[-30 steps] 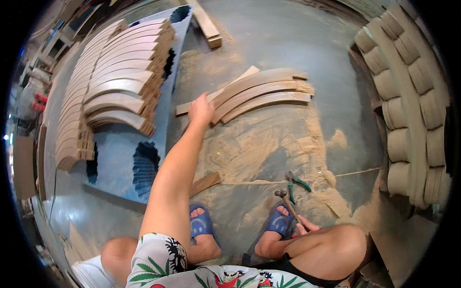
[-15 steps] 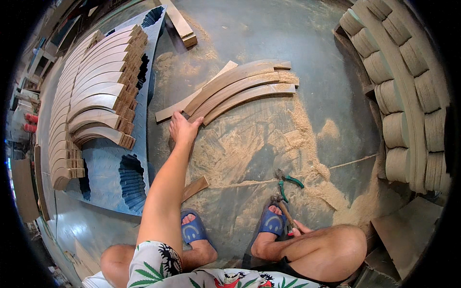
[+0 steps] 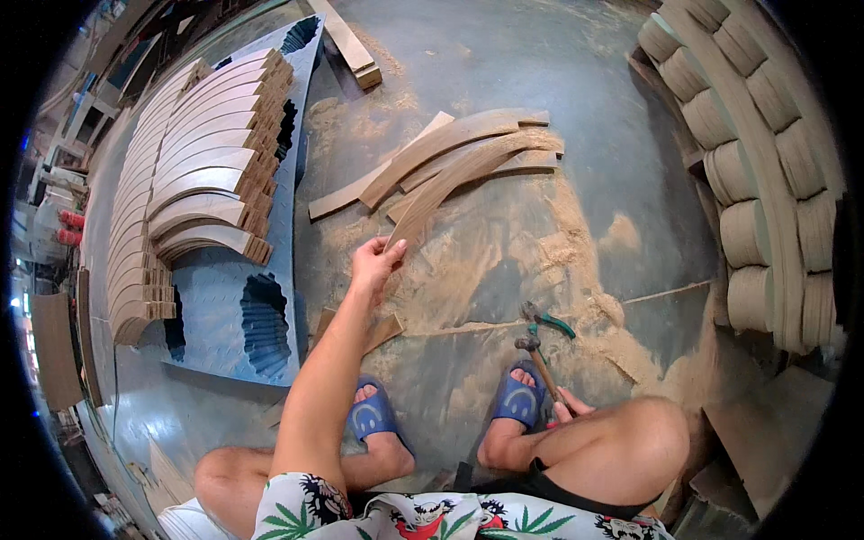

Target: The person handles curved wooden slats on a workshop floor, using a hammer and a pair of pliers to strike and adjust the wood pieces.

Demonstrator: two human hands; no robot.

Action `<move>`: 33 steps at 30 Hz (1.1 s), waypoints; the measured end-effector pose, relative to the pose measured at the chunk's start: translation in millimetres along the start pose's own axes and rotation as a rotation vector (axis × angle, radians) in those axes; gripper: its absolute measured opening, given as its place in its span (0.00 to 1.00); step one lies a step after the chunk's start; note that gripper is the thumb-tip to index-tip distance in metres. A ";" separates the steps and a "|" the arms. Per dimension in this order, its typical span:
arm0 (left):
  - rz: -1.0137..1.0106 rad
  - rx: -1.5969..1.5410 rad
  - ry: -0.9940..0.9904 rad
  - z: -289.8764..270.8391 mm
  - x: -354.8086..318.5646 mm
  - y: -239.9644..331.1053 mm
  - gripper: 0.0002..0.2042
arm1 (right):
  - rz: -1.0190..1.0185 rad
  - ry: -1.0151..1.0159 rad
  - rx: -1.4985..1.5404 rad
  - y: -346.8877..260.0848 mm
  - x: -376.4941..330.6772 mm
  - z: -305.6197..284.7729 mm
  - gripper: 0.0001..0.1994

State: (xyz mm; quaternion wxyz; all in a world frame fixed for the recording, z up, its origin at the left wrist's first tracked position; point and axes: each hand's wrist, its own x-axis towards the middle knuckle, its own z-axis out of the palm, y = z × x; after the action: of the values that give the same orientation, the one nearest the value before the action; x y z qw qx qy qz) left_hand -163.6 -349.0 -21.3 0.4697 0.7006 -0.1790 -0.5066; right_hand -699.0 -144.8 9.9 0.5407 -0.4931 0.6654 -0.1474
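Observation:
My left hand (image 3: 376,263) is closed on the near end of a curved wooden strip (image 3: 443,187). The strip's far end lies over the other curved strips (image 3: 432,147) on the dusty floor, and its near end is raised toward me. Under that pile, a paler strip (image 3: 340,200) sticks out to the left. By my right knee, my right hand (image 3: 573,407), partly hidden, grips a hammer (image 3: 542,364) by its wooden handle, head pointing away from me. Just beyond the hammer head lie green-handled pliers (image 3: 553,321). A short wood offcut (image 3: 384,333) rests beside my left forearm.
At left, a blue plastic pallet (image 3: 216,358) bears neat stacks of curved wooden pieces (image 3: 202,166). Stacked wooden pieces (image 3: 733,175) stand along the right. Timber lengths (image 3: 349,49) lie at the back. Sawdust (image 3: 571,238) covers much of the floor between.
My left hand has come nearer to me and slightly right, pulling one curved strip out of the pile and raising its near end. My right hand still holds the hammer.

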 end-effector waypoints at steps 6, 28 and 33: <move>0.208 0.076 0.069 -22.0 -41.8 -39.0 0.09 | -0.088 0.039 0.023 12.8 5.9 8.5 0.26; 0.134 0.631 0.069 -27.4 -150.0 -166.1 0.29 | -0.218 0.122 0.028 37.4 40.2 14.5 0.27; 0.158 1.211 -0.141 -5.6 -195.8 -112.5 0.34 | -0.265 0.131 -0.008 43.8 57.2 18.0 0.27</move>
State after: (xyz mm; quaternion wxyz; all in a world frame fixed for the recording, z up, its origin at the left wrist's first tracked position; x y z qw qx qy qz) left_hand -266.9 -148.4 -9.5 0.0116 0.7923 -0.5170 -0.3237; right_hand -701.1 -164.8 -61.6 0.4699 -0.5682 0.6289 -0.2468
